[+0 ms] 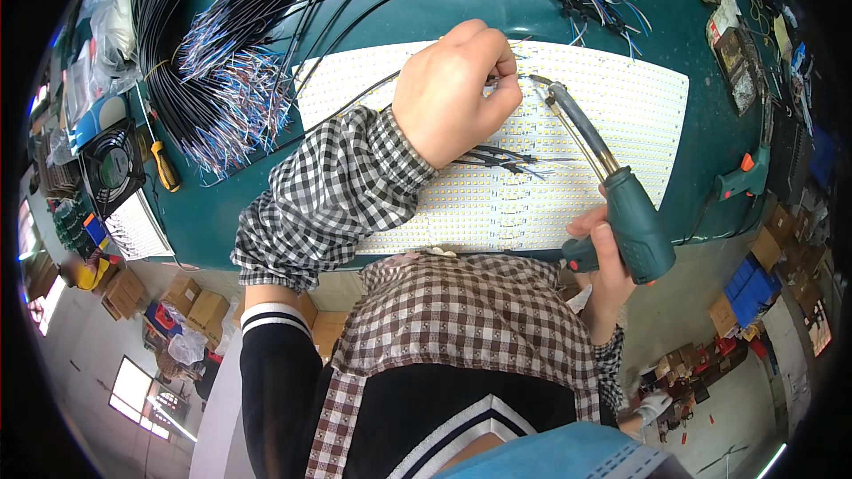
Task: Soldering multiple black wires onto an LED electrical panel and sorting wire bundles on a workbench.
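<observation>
My left hand is closed in a pinch over the upper middle of a white LED board. A black cable runs under that hand from the left, and a dark bit shows between the thumb and forefinger. My right hand grips a green soldering gun at the board's lower right. The gun's long metal tip slants up and left, ending close beside my left fingertips. Just below my left hand, several short black cables with bared coloured ends lie across the board. My left fingers hide the wire ends.
A thick bundle of black cables with stripped coloured ends covers the upper left of the green table. A yellow-handled screwdriver and a black fan lie at left. Another green gun-shaped tool rests at the right edge.
</observation>
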A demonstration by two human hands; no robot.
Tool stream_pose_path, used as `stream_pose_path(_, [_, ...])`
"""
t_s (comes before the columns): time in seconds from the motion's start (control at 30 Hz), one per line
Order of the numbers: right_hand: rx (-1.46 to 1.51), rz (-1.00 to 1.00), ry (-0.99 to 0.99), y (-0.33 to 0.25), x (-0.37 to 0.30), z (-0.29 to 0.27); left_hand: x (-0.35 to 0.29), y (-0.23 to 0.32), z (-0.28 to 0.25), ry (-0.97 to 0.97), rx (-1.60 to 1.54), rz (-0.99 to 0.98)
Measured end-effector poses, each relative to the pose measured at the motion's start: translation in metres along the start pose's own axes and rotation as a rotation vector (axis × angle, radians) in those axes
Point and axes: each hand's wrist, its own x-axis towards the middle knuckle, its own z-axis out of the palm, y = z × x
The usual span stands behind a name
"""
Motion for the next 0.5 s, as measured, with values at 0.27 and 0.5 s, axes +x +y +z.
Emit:
stream_pose_path(0.27, [-0.051, 0.007, 0.027, 0.003, 0.0, -0.002, 0.0, 0.001, 0.0, 0.001, 0.005, 0.003])
stream_pose_path(0.5, [-0.085, -0.088, -0.058, 0.008, 0.001, -0.01, 0.0, 0.0, -0.001, 0.003, 0.015, -0.001])
